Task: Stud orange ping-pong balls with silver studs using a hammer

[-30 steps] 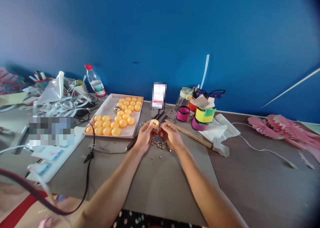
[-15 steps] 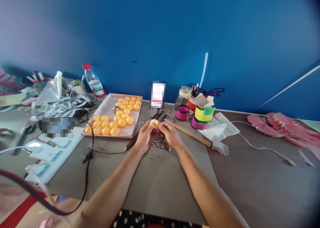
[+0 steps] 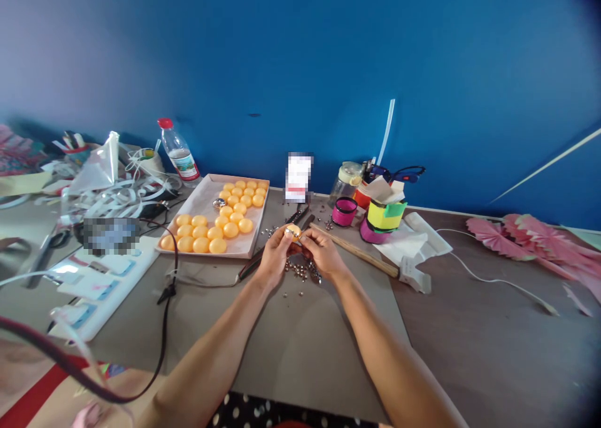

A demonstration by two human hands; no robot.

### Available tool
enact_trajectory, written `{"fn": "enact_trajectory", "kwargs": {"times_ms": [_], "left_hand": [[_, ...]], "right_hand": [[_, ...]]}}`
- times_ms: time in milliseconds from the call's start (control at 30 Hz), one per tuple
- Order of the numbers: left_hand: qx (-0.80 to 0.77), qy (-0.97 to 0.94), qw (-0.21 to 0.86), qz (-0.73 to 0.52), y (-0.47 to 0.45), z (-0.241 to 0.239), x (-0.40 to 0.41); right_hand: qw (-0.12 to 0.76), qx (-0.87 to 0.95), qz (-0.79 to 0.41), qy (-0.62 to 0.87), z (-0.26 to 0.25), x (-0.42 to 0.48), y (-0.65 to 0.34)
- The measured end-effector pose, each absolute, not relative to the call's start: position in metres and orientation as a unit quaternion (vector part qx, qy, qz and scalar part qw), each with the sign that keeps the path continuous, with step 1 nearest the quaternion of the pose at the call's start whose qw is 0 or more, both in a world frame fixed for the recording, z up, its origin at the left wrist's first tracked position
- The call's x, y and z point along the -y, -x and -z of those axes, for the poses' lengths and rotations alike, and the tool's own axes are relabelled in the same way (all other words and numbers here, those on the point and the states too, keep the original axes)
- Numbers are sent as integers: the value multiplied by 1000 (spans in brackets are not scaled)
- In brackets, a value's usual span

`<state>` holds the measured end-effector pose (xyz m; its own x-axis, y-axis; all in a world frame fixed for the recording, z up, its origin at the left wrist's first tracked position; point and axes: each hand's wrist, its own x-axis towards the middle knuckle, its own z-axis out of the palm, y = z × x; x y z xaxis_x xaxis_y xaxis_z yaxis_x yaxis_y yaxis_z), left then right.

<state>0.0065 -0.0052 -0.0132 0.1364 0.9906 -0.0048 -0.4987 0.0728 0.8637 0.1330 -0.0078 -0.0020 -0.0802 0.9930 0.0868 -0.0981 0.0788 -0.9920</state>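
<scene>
Head camera, and the left hand's (image 3: 276, 253) grip is pinched round an orange ball (image 3: 294, 229), held above the loose metal pieces (image 3: 298, 270)!

"And the right hand (image 3: 323, 254)?"

"Fingertips bunched close at the ball's right side; whether they've hold of something tiny, I can't tell."

"Any change from a second ago?"

"Barely! The ball's in nearly the same spot, still between both hands. Over in the tray (image 3: 201, 195), the other balls (image 3: 200, 232) haven't budged, and the wooden-handled tool (image 3: 357, 251) lies where it lay on the surface (image 3: 305, 346)."
</scene>
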Motion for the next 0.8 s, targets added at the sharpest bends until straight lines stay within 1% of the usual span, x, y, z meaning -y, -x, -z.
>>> {"fn": "enact_trajectory", "kwargs": {"times_ms": [133,367,567,667,800], "left_hand": [[-353,-400,627,-568,-6,15,5],[-385,-452,568,-570,-7,6,9],[-354,-400,625,-569,-8,14,5],[-363,-403,619,-568,-8,17,5],[-377,-406,612,-564,-7,15,6]], "right_hand": [[509,532,-495,461,4,7,-132],[520,518,-498,462,6,9,-130],[517,528,-487,465,5,9,-130],[512,541,-456,488,5,8,-130],[511,532,-445,508,8,7,-130]]}}
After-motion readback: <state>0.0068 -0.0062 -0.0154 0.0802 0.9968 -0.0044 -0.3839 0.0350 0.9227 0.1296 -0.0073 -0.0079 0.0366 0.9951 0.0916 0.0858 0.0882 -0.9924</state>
